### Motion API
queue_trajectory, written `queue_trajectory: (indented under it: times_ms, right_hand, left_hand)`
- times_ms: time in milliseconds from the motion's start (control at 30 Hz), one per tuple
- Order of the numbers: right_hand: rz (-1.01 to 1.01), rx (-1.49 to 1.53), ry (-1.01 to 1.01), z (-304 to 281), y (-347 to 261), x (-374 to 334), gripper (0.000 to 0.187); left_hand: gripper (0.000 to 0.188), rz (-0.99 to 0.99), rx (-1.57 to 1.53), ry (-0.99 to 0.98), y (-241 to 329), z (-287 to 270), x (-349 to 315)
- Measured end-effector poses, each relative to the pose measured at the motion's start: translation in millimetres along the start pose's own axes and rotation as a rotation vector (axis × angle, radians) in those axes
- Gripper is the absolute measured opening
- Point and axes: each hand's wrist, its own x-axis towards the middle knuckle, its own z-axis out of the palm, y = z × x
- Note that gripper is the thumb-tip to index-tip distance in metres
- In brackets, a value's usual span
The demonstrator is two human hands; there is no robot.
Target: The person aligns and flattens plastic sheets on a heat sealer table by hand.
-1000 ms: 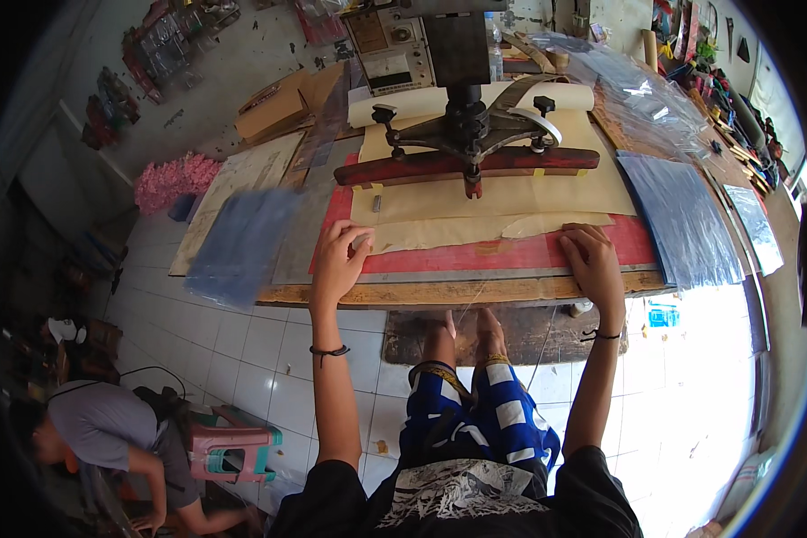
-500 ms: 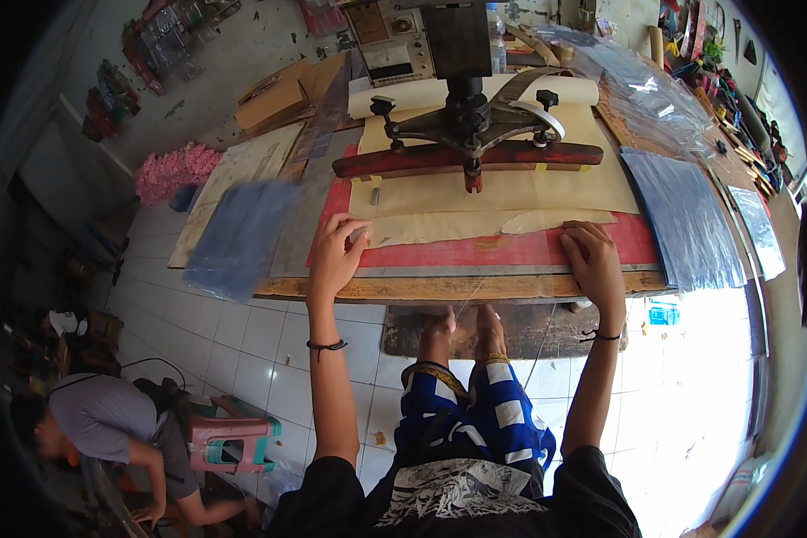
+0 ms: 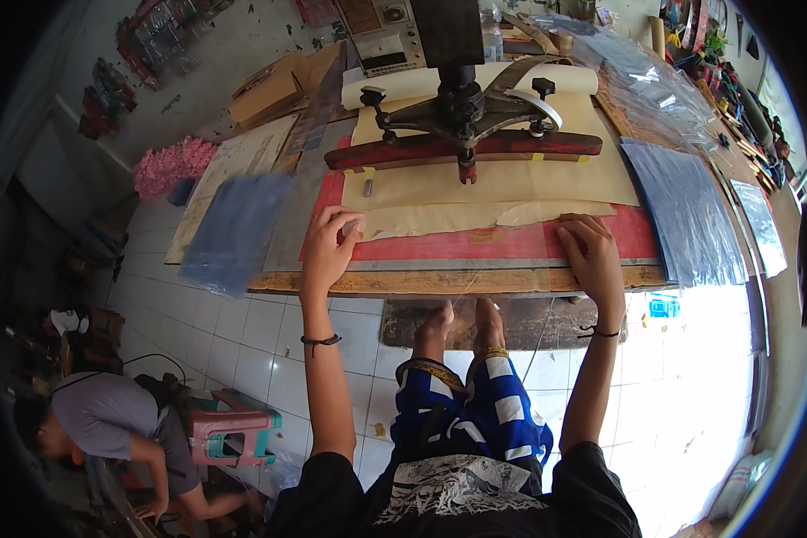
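Note:
Along the near edge of the work table, my left hand has its thumb and fingers pinched together over the left end of a red sheet. My right hand is curled likewise near the right end. A clear plastic sheet, barely visible except for faint creases, seems stretched between both hands over the table edge. Beyond them lies tan paper with a torn front edge and a small metal piece on it. Above the paper hangs a press head with a long red bar.
Stacks of bluish clear plastic sheets lie left and right of the press. A cardboard box and a white roll sit behind. At lower left a person bends beside a pink and green stool.
The view has shifted slightly. My left hand has moved a little left and away from me, while my right hand stays almost in place. The press has not visibly moved.

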Motion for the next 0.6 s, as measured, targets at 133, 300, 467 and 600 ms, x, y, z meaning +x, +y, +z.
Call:
queue_trajectory:
  times_ms: [133,300,467,600]
  right_hand:
    - [-0.015,0.005,0.012,3.2,1.0,-0.3,0.015]
    - [0.004,0.003,-0.014,-0.4,0.9,-0.1,0.015]
    - [-0.019,-0.008,-0.004,-3.1,2.6,1.1,0.016]
    - [-0.018,-0.002,-0.019,-1.0,-0.2,3.1,0.015]
  left_hand:
    - [0.021,-0.003,0.001,-0.006,-1.5,-1.1,-0.6]
    - [0.021,0.007,0.023,-0.001,-1.7,0.6,1.3]
    - [0.021,0.009,0.016,0.006,1.9,0.4,2.6]
    - [0.020,0.015,0.014,0.019,-0.3,-1.1,0.7]
